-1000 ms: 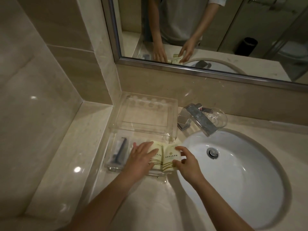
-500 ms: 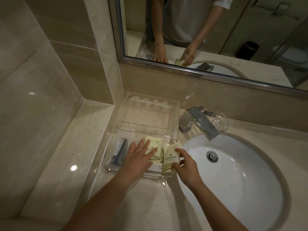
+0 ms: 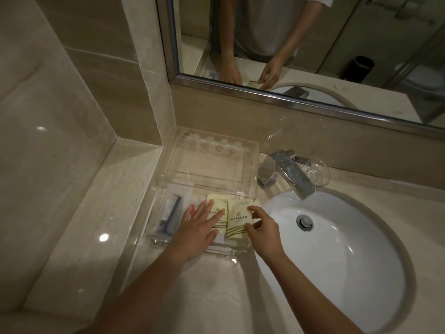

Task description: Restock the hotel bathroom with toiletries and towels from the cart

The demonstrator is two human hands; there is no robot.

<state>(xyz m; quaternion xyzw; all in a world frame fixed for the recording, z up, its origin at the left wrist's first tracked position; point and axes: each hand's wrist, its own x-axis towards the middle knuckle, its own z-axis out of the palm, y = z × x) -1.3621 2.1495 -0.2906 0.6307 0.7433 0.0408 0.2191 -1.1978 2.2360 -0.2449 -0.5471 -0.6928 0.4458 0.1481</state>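
A clear acrylic tray [image 3: 168, 241] sits on the marble counter left of the sink. In its lower level lie a wrapped blue razor [image 3: 171, 217] and two pale yellow toiletry packets. My left hand [image 3: 198, 227] lies flat, fingers spread, on the left packet [image 3: 218, 204]. My right hand [image 3: 263, 231] pinches the right edge of the right packet [image 3: 237, 219] between thumb and fingers. The tray's raised upper shelf [image 3: 212, 165] holds nothing.
A white oval basin [image 3: 337, 249] fills the right side, with a chrome faucet [image 3: 287, 173] behind it and a clear glass dish [image 3: 315, 174] beside the faucet. A framed mirror [image 3: 301, 56] hangs above. A marble wall corner stands at the left.
Both hands have stayed on the packets. The right packet has shifted slightly under my right fingers, and my left fingers have spread flatter on the left packet.
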